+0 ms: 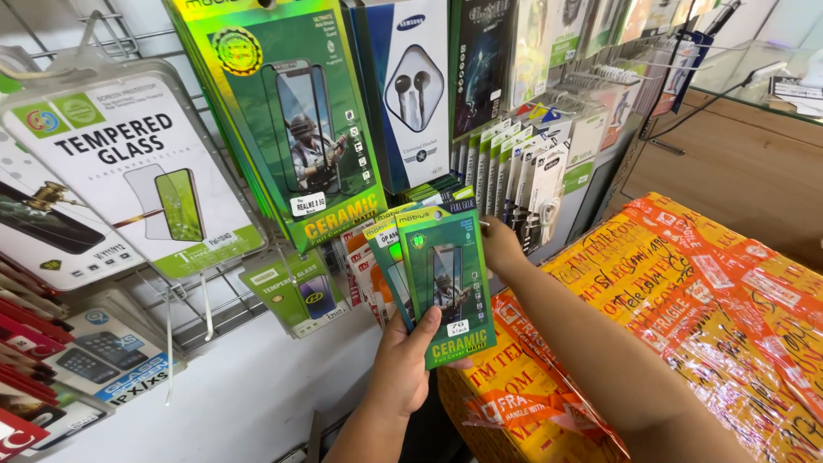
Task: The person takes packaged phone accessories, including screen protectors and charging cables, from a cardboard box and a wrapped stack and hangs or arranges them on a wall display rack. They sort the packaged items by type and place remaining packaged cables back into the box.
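Two hands steady a fanned stack of green screen-protector packs (446, 279) before the wire rack (214, 300): the left hand (403, 364) pinches its bottom edge in curled fingers, while the right hand (501, 249) props the back, fingers hidden.

Bright, even light across the frame, shadows soft — only a faint one under the hanging packs on the white wall (257, 386). Glare streaks on the glossy green pack (291, 111) at top and on the taped box (729, 300). Centre is sharp; the edges bow from the wide lens, and the glass counter (771, 77) at top right is washed out and soft.
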